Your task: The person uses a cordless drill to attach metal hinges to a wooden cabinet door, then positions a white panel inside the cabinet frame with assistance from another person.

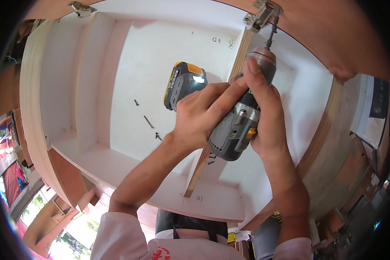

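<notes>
Clamps the cordless drill [233, 136] with left grip [199, 112] and right grip [269, 115]; points the bit [271, 38] at the metal hinge [260, 18] on far side

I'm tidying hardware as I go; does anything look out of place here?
Yes: a few loose screws lie scattered on the white cabinet panel, left of the drill. They look stray: spread apart, in no container.
</notes>
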A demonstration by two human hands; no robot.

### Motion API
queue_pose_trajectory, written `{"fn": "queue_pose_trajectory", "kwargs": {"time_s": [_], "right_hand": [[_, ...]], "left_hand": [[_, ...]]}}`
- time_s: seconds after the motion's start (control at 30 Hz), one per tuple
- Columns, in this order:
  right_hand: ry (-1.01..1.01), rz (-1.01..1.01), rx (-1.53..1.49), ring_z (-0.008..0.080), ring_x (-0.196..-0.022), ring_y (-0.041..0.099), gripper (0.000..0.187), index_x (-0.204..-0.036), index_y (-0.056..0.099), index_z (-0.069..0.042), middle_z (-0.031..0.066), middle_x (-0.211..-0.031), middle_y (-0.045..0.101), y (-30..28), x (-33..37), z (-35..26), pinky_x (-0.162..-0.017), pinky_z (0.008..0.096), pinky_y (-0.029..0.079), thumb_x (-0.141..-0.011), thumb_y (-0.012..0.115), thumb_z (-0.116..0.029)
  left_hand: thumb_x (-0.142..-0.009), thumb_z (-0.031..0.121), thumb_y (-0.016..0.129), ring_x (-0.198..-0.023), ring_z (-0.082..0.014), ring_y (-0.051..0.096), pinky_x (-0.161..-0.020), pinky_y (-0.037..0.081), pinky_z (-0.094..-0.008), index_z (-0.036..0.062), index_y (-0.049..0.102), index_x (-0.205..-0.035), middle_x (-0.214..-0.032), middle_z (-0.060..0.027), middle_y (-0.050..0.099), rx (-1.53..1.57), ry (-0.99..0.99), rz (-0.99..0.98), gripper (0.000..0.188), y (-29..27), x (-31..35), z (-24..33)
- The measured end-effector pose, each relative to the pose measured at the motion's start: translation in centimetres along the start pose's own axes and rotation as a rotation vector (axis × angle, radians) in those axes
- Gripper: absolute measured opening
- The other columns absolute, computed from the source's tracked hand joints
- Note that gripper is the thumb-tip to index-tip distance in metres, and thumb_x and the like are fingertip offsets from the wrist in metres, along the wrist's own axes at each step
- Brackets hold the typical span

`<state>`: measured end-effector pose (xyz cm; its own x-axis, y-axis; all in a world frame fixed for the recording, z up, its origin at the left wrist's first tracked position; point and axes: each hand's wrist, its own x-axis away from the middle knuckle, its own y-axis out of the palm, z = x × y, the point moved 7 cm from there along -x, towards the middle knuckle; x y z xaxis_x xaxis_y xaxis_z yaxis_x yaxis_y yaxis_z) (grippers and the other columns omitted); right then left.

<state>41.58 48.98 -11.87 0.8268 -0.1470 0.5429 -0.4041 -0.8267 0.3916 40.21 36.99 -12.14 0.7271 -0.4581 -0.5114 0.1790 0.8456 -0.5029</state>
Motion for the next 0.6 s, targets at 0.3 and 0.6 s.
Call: {"fn": "queue_pose_trajectory", "kwargs": {"time_s": [0.3,0.6], "right_hand": [[0.005,-0.029,0.051,0.0067,-0.090,0.059,0.043,-0.113,0.058,-0.008,-0.0003,-0.098,0.057,0.10,-0.36,0.18,-0.078,0.0233,0.049,-0.100,0.063,-0.049],[0.004,-0.050,-0.075,0.0060,-0.084,0.061,0.036,-0.101,0.063,-0.006,0.0002,-0.093,0.062,-0.02,-0.62,0.22,-0.074,0.0247,0.051,-0.095,0.074,-0.040]], "left_hand": [[-0.073,0.014,0.077,-0.066,-0.0210,0.066,-0.059,0.055,-0.0333,0.0117,0.061,-0.142,-0.088,-0.0041,0.066,-0.006,0.027,0.025,0.070,-0.23,-0.12,0.00],[-0.073,0.017,0.077,-0.063,-0.0207,0.064,-0.057,0.053,-0.0328,0.0093,0.062,-0.140,-0.084,-0.0042,0.065,-0.006,0.021,0.002,0.070,0.16,-0.13,-0.17]]}}
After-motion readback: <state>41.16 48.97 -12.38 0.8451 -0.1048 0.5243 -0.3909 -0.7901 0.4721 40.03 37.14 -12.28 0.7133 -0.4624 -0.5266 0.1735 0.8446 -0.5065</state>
